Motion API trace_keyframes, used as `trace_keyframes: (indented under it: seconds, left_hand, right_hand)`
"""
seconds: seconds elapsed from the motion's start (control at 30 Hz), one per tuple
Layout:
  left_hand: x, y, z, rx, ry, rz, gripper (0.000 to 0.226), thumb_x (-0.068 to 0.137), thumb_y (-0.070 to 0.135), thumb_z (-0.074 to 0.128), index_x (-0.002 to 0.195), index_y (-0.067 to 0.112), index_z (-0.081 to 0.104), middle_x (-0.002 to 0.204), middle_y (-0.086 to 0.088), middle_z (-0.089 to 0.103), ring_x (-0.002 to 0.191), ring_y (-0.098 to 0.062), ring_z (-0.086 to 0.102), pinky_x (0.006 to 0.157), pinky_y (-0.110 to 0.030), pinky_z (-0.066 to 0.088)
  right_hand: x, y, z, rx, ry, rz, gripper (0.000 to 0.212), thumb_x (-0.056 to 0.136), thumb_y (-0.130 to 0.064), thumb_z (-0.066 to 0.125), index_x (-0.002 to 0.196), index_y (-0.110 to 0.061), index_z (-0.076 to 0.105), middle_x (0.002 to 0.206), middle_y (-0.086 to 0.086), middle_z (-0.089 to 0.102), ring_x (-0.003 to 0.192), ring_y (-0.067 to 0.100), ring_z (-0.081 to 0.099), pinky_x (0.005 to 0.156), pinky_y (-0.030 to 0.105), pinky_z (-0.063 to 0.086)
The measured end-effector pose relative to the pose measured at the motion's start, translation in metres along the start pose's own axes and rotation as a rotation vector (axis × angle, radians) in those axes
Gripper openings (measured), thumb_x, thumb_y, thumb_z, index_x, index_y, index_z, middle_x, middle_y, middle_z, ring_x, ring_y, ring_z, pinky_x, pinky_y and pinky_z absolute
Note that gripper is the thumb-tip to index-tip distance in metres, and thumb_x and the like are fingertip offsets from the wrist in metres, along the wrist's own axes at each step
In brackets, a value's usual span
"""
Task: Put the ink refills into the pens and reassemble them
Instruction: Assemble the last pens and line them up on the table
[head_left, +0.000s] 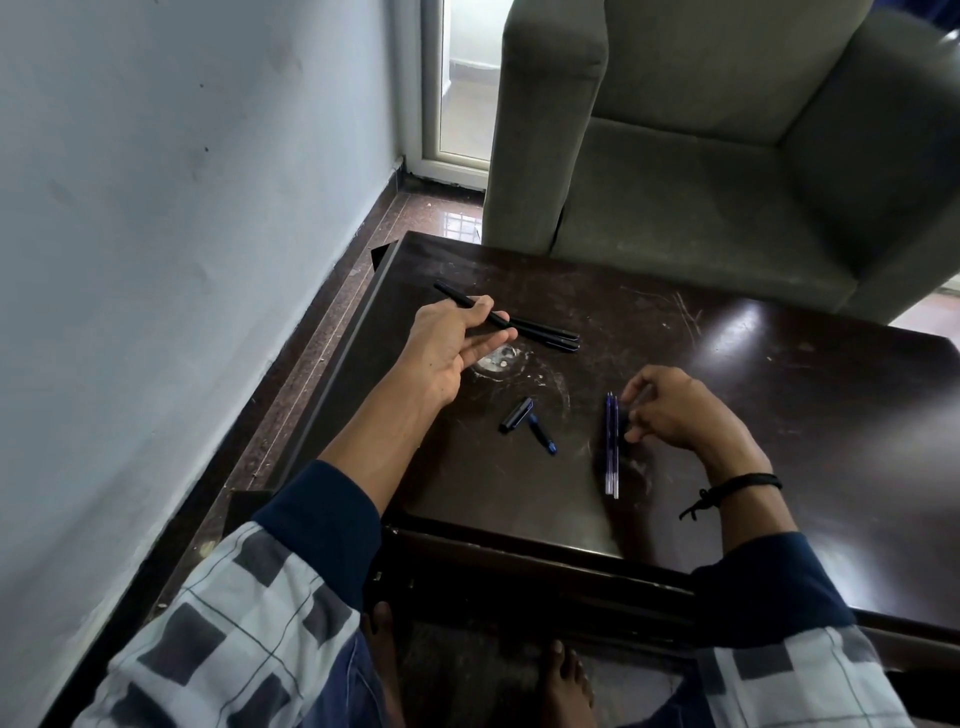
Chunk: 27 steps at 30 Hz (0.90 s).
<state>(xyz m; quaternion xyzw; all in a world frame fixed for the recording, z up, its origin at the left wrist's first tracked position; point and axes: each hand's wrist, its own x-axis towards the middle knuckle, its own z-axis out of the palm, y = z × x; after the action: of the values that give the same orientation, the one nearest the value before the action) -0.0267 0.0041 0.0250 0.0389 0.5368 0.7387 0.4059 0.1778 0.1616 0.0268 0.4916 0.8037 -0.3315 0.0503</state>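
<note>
- The left grip (457, 338) is holding one black pen barrel (453, 295) above the surface (779, 405), thumb and forefinger closing round it and the other fingers lying loosely straight. It is sitting well to the left of the ink refills (611, 447) and beyond them.
- The right grip (670, 410) is hovering just beside the ink refills, on their right, with its fingers curling. Whether they are pinching anything cannot be told.
- The ink refills are lying side by side on the surface, not yet in any pen.
- Two more barrels (550, 335) are lying beyond and left of the ink refills.
- Two short end pieces (517, 415) are lying loose near the ink refills' left.
- By the look of it, no pen is standing reassembled: inserting the refills and closing the pens are both remaining.
</note>
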Motion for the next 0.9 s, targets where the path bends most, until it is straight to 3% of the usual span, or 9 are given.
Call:
trace_keyframes:
  seconds: [0.1, 0.17, 0.27, 0.47, 0.53, 0.63, 0.9]
  left_hand:
    - [0.001, 0.001, 0.0, -0.006, 0.001, 0.002, 0.024, 0.098, 0.006, 0.064, 0.117, -0.008, 0.063, 0.111, -0.027, 0.072, 0.091, -0.035, 0.076, 0.081, -0.034, 0.064]
    - [0.002, 0.002, -0.002, -0.015, 0.006, 0.003, 0.024, 0.098, 0.006, 0.064, 0.117, -0.008, 0.063, 0.11, -0.027, 0.073, 0.09, -0.035, 0.076, 0.079, -0.033, 0.064]
    - [0.004, 0.007, -0.005, -0.041, 0.024, 0.014, 0.021, 0.097, 0.005, 0.065, 0.115, -0.005, 0.063, 0.104, -0.024, 0.074, 0.086, -0.034, 0.077, 0.074, -0.03, 0.064]
    - [0.008, 0.011, -0.011, -0.059, 0.037, 0.043, 0.012, 0.097, 0.006, 0.066, 0.107, -0.001, 0.064, 0.098, -0.021, 0.075, 0.083, -0.032, 0.077, 0.07, -0.028, 0.062]
    - [0.008, 0.011, -0.011, -0.059, 0.031, 0.045, 0.011, 0.097, 0.006, 0.066, 0.106, -0.001, 0.064, 0.097, -0.02, 0.075, 0.082, -0.031, 0.077, 0.07, -0.028, 0.062]
    - [0.009, 0.014, -0.014, -0.069, 0.034, 0.046, 0.005, 0.097, 0.006, 0.066, 0.098, 0.001, 0.065, 0.095, -0.019, 0.075, 0.082, -0.031, 0.077, 0.069, -0.027, 0.062]
    - [0.012, 0.022, -0.022, -0.083, 0.067, 0.071, 0.01, 0.097, 0.008, 0.065, 0.104, 0.0, 0.065, 0.093, -0.017, 0.076, 0.085, -0.03, 0.078, 0.069, -0.026, 0.061]
  right_hand:
    - [-0.003, -0.001, -0.001, 0.0, 0.03, 0.017, 0.023, 0.093, 0.002, 0.057, 0.094, -0.02, 0.064, 0.087, 0.009, 0.075, 0.073, 0.017, 0.077, 0.082, 0.045, 0.064]
    - [-0.006, -0.003, -0.001, -0.015, 0.062, 0.009, 0.023, 0.092, 0.0, 0.056, 0.095, -0.021, 0.064, 0.085, 0.006, 0.075, 0.07, 0.013, 0.075, 0.073, 0.037, 0.061]
    - [-0.01, -0.008, 0.0, -0.052, 0.103, -0.013, 0.022, 0.092, -0.004, 0.055, 0.094, -0.024, 0.064, 0.085, 0.001, 0.074, 0.066, 0.005, 0.069, 0.057, 0.023, 0.044]
    - [-0.015, -0.007, -0.002, -0.099, 0.119, -0.003, 0.019, 0.092, -0.007, 0.057, 0.093, -0.024, 0.064, 0.087, 0.0, 0.073, 0.068, 0.005, 0.062, 0.054, 0.021, 0.037]
    - [-0.016, -0.007, -0.002, -0.106, 0.129, -0.016, 0.018, 0.09, -0.009, 0.057, 0.092, -0.025, 0.065, 0.089, 0.0, 0.072, 0.073, 0.011, 0.065, 0.057, 0.023, 0.041]
    - [-0.016, -0.009, 0.001, -0.149, 0.157, -0.054, 0.022, 0.089, -0.01, 0.055, 0.087, -0.03, 0.063, 0.097, -0.001, 0.068, 0.087, 0.024, 0.066, 0.075, 0.034, 0.052]
    - [-0.026, -0.039, 0.032, -0.227, 0.111, -0.32, 0.018, 0.095, -0.014, 0.054, 0.095, -0.03, 0.062, 0.099, -0.003, 0.068, 0.089, 0.023, 0.067, 0.083, 0.044, 0.058]
